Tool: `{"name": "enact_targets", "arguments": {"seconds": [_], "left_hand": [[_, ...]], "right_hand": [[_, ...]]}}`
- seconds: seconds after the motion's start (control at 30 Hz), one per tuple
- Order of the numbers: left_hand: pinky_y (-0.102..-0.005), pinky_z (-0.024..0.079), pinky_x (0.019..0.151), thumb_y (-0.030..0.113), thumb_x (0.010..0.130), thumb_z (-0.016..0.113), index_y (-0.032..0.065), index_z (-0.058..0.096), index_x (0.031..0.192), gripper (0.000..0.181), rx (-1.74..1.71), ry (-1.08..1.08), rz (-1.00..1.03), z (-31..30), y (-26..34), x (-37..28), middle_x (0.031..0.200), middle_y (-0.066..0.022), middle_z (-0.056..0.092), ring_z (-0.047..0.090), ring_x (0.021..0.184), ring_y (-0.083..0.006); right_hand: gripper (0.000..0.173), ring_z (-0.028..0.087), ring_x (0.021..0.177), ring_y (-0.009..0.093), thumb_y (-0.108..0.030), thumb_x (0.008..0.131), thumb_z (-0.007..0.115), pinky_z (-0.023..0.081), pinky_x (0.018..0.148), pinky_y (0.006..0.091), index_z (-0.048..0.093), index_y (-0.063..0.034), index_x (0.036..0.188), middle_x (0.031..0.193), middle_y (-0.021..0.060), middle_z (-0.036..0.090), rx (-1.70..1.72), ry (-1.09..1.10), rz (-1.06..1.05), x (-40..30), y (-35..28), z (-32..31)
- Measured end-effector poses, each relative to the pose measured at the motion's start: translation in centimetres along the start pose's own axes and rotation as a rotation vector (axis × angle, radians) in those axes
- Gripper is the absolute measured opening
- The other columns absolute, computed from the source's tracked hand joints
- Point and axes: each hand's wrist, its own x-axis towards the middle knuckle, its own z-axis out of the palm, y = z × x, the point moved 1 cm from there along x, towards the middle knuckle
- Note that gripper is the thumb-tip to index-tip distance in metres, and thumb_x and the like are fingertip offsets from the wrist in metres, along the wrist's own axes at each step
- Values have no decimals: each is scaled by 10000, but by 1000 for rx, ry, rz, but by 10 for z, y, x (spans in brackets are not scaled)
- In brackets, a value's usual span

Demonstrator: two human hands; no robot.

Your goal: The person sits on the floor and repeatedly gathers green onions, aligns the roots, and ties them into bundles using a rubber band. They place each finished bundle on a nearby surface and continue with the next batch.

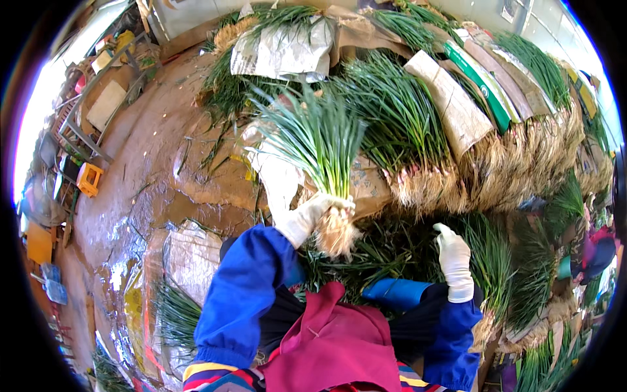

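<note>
My left hand [306, 218], in a white glove, grips a bunch of green allium plants [333, 166] just above the roots. The long leaves fan upward and away from me, and the pale roots [335, 232] hang below the fist. My right hand [453, 262], gloved too, is held off to the right above my knee with nothing visible in it. Beside it on the right lie more leafy plants [490, 259]. Loose green leaves [382, 245] cover the ground between my blue boots [397, 290].
Beyond my hands, rooted bunches [416, 181] lie in a long row, partly covered by sacks [448, 105] and a white sheet [284, 51]. Wet muddy floor [142, 161] spreads to the left, with an orange stool [89, 179] and a metal frame [81, 130]. Another person [595, 257] is at far right.
</note>
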Motion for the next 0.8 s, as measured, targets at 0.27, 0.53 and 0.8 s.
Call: {"name": "enact_targets", "arguments": {"seconds": [0.27, 0.53, 0.8], "left_hand": [[-194, 454, 447, 98, 779, 672, -35, 582, 1042, 308, 67, -51, -229, 38, 84, -98, 811, -124, 651, 606, 558, -150], [-327, 522, 729, 122, 757, 695, -17, 599, 1001, 297, 72, -93, -183, 43, 79, -115, 840, -114, 654, 645, 787, -212], [-299, 509, 688, 125, 748, 708, 9, 603, 904, 221, -72, -117, -230, 60, 42, -109, 766, -76, 616, 603, 699, -188]], "right_hand": [[287, 591, 922, 271, -133, 813, 648, 482, 804, 353, 610, -73, 1091, 1045, 90, 612, 2, 666, -701, 23, -92, -19], [285, 597, 915, 228, -58, 752, 583, 488, 804, 333, 632, -93, 1031, 1001, 44, 615, 202, 627, -1047, 35, -178, -17], [249, 576, 912, 276, -116, 754, 599, 489, 773, 353, 607, -98, 1002, 988, 71, 599, 136, 390, -912, 67, -157, 39]]}}
